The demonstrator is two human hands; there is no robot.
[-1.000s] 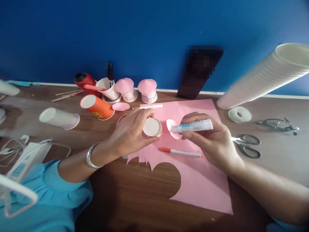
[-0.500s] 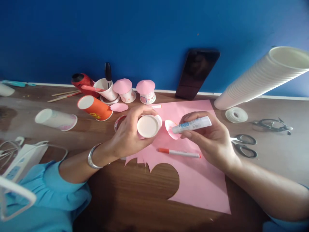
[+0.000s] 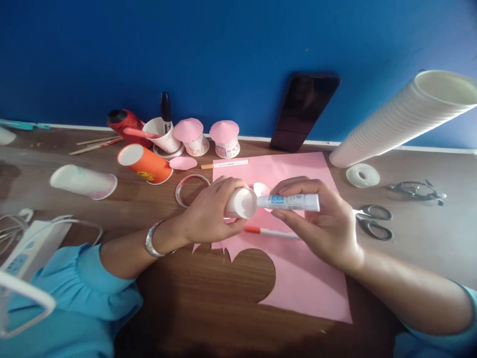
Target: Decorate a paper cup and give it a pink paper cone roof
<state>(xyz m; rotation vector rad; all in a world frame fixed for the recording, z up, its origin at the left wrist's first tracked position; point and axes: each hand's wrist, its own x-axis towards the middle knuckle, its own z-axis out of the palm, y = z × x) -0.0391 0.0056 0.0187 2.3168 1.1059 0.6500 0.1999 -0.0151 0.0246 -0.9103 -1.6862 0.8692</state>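
Note:
My left hand (image 3: 210, 214) is wrapped round a small white paper cup (image 3: 242, 203), held on its side with the base turned right. My right hand (image 3: 320, 221) pinches a white glue tube (image 3: 288, 202), and the tip of the tube meets the base of the cup. Just behind the cup a small pink paper circle (image 3: 261, 189) lies on the pink paper sheet (image 3: 305, 278). An orange-capped marker (image 3: 268, 231) rests on the sheet under both hands.
A cut cup rim ring (image 3: 190, 189), an orange cup (image 3: 145, 164), a lying white cup (image 3: 84, 182), two pink-capped cups (image 3: 208, 136), a pen holder (image 3: 162, 134), a leaning phone (image 3: 303, 112), a cup stack (image 3: 402, 119), a tape roll (image 3: 362, 175), scissors (image 3: 372, 221).
My left hand lifted the cup off the table and turned it onto its side. My right hand swung the glue tube from the pink circle to the base of the cup.

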